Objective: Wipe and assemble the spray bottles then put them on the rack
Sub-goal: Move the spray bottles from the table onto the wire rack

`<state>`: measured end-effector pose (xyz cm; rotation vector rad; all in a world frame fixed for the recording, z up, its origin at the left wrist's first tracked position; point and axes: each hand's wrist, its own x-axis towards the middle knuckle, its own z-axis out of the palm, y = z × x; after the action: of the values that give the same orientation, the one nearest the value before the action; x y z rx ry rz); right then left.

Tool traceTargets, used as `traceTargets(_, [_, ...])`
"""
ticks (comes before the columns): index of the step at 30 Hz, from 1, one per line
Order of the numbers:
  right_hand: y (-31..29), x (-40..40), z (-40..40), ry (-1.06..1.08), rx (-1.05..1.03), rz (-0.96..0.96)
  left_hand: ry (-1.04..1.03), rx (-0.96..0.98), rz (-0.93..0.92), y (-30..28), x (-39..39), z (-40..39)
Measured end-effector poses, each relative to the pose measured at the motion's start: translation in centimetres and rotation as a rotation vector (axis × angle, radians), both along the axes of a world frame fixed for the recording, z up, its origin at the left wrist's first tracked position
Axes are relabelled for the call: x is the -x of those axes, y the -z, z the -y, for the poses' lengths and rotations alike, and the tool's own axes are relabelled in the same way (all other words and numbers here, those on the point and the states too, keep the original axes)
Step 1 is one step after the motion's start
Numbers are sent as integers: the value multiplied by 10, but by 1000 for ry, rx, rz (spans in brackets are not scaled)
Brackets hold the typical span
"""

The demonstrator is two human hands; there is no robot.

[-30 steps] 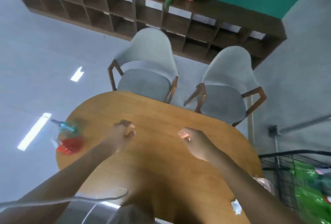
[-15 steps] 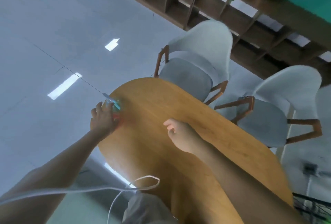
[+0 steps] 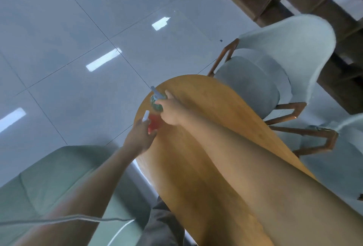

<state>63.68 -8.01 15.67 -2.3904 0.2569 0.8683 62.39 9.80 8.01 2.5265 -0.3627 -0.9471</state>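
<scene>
Early stage: left hand (image 3: 140, 136) grips the red bottle (image 3: 153, 124), right hand (image 3: 170, 111) grips the green bottle (image 3: 156, 102); wiping, assembly, racking remain.

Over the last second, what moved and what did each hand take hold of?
Both hands left the middle of the table and reached to its far left end. The left hand now grips the red bottle; the right hand has crossed over and holds the green bottle just beyond it. The head also turned left. Both bottles stayed at the table's end, side by side.
</scene>
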Motion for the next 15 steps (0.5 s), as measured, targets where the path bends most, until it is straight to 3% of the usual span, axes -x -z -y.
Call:
traceTargets(5, [33,-15,-14,63,-21,-84,-43,71,19,-8,15,-8])
traceTargets(8, [32,-2,-9,137,-42,-35,-42,96,46,-18,24,-7])
traceTargets(15, [-17,117,58,421,-31,71,59,205,35,-62,59,52])
